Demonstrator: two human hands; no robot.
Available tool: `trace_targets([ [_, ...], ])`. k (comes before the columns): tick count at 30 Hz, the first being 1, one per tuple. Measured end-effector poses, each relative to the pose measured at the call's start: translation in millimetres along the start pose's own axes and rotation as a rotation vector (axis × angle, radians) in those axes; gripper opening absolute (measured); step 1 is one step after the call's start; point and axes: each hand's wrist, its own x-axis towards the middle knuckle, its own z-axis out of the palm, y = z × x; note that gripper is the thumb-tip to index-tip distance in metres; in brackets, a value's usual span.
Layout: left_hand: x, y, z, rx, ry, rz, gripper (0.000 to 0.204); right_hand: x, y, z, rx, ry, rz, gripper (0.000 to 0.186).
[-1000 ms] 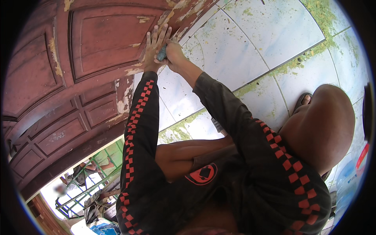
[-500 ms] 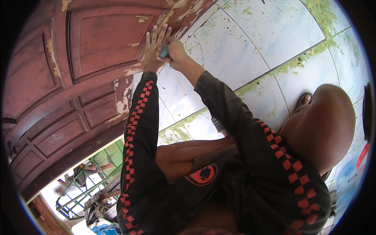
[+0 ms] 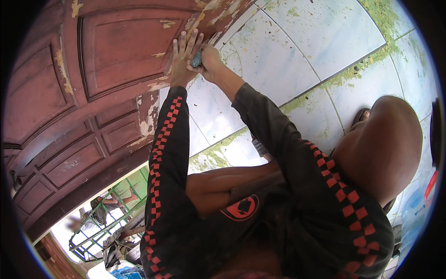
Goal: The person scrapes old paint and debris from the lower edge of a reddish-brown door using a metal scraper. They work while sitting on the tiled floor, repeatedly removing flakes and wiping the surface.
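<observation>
My left hand [image 3: 181, 63] lies with fingers spread on the worn reddish-brown wooden door [image 3: 127, 51], beside patches of flaking paint along its edge. Just to its right, my right hand [image 3: 209, 63] grips a tool with a grey-blue handle [image 3: 196, 58]. The tool's working end points up toward the chipped door edge [image 3: 216, 16], though its tip is too small to make out clearly.
White floor tiles [image 3: 269, 56] with greenish debris along their seams lie beside the door. My bent knee [image 3: 381, 139] and sandalled foot are at right, near a blue translucent container [image 3: 411, 223]. At lower left, another person [image 3: 88, 214] is beside green metal bars [image 3: 107, 228].
My right hand with the tool has shifted very slightly up and to the right. My left hand stays spread on the door.
</observation>
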Motion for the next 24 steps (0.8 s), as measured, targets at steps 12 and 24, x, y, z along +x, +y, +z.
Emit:
trace_targets([
  [12, 10, 4, -5, -0.025, -0.016, 0.025, 0.079, 21, 10, -11, -0.005, -0.088, 0.002, 0.031],
  [24, 6, 1, -1, 0.049, -0.014, 0.021, 0.079, 13, -1, -9, 0.001, -0.064, 0.060, 0.037],
])
